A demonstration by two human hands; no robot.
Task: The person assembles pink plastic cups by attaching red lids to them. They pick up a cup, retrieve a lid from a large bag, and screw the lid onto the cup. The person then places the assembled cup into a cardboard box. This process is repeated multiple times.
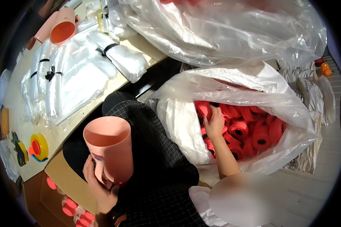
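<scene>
A pink plastic pitcher [119,159] with a wide mouth stands tilted a little over my lap. My left hand [102,191] is wrapped around its handle. To the right, my right hand [215,123] reaches inside a large white sack with a clear liner [178,117]. Its fingers close on a red plastic piece [204,108] at the left side of the heap. Many similar round red pieces [261,138], some showing dark round openings, fill the sack. Their exact kind is hard to make out.
Rolled clear plastic bags [57,89] with black ties lie on the left table [79,113]. Two pink pitchers [63,26] lie at its far end; a yellow tape roll [39,145] sits nearer. Below is a carton [45,196] with red-topped items. Another big clear bag [231,34] lies beyond the sack.
</scene>
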